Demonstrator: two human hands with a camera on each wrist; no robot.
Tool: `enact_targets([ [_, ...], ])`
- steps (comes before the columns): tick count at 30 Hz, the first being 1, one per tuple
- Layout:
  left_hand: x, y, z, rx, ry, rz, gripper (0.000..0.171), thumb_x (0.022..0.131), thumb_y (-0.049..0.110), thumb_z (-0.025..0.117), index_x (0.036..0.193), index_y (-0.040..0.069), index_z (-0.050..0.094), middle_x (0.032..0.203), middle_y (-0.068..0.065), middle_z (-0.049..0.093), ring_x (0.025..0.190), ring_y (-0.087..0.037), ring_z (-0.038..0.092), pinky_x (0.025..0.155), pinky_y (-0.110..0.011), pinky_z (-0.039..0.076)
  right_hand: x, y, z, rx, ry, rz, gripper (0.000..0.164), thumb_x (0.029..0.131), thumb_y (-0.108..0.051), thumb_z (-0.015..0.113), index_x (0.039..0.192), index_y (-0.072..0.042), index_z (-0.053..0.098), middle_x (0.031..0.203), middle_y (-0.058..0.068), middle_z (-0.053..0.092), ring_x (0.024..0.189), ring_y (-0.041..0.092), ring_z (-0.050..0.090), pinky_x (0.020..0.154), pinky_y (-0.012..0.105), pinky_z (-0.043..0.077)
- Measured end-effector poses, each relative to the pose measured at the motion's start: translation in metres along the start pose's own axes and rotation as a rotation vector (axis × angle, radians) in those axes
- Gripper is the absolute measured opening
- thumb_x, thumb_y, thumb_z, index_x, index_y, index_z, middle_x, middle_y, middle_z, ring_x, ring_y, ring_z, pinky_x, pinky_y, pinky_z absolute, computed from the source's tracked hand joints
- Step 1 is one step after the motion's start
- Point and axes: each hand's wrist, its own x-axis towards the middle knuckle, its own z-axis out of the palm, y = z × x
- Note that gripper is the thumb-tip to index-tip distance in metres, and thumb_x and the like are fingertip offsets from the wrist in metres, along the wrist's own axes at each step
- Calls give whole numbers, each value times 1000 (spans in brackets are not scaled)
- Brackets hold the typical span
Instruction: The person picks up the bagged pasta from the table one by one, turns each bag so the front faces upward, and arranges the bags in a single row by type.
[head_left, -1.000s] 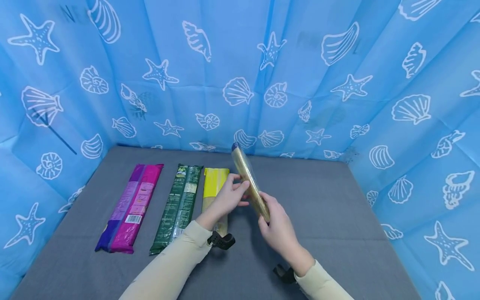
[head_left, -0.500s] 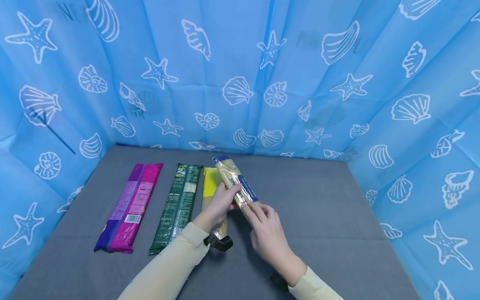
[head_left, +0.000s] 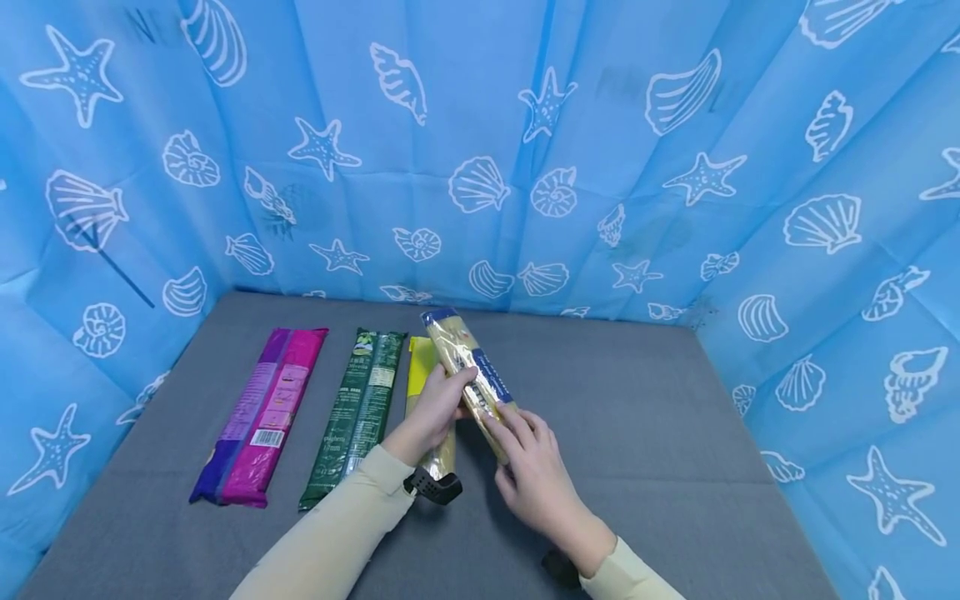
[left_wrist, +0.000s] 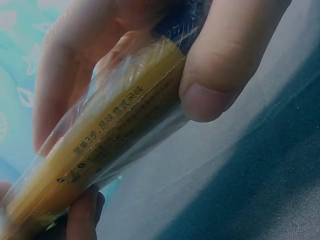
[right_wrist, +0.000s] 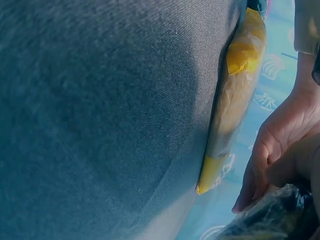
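A clear-wrapped spaghetti pack (head_left: 459,340) with a dark blue end and blue label is held tilted above the table, its printed front upward. My left hand (head_left: 431,408) grips its left edge, thumb on the front and fingers beneath. My right hand (head_left: 538,479) holds the near end, with fingers laid over the front. Close up in the left wrist view, printed text runs along the side of the spaghetti pack (left_wrist: 110,130). In the right wrist view, only a dark, shiny end of the spaghetti pack (right_wrist: 270,215) shows, beside the left hand (right_wrist: 287,127).
A yellow-topped pasta pack (head_left: 422,367) lies partly hidden under the left hand and wrist. Left of it are a green spaghetti pack (head_left: 360,408) and a purple-and-pink pack (head_left: 262,417) on the grey tabletop (head_left: 645,433). A blue shell-patterned curtain (head_left: 480,108) surrounds the table.
The spaghetti pack has turned from its narrow side to its labelled front, its far end swinging left and lower. The right hand's fingers have shifted onto the front. Over the last half second little moved.
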Motion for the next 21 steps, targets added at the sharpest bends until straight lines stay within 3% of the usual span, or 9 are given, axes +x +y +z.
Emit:
enact_targets([
  [8, 0, 1, -2, 58, 17, 21, 53, 99, 27, 53, 142, 4, 32, 126, -26, 56, 100, -31, 66, 81, -39, 56, -2, 3, 0, 126, -8, 13, 62, 82, -23, 72, 140, -15, 49, 147, 7, 39, 128, 30, 37, 95, 55, 39],
  [12, 0, -1, -4, 72, 26, 21, 51, 99, 27, 53, 139, 3, 34, 125, -25, 57, 99, -31, 65, 80, -39, 56, -2, 4, 0, 245, 1, 70, 53, 88, -24, 70, 136, -11, 52, 143, 8, 45, 128, 26, 39, 99, 52, 39],
  [16, -2, 0, -6, 66, 18, 3, 47, 99, 26, 52, 137, 5, 36, 122, -19, 57, 104, -34, 62, 82, -40, 54, -3, 7, -1, 404, 24, 214, 44, 95, -22, 64, 135, -9, 53, 134, 5, 52, 120, 20, 49, 97, 46, 45],
  [21, -4, 0, -8, 6, -65, -20, 46, 99, 25, 50, 139, 9, 32, 123, -18, 55, 107, -34, 59, 86, -42, 53, -4, 12, -2, 734, 10, 475, 43, 98, -19, 59, 136, -3, 48, 125, 11, 58, 108, 26, 60, 91, 42, 50],
])
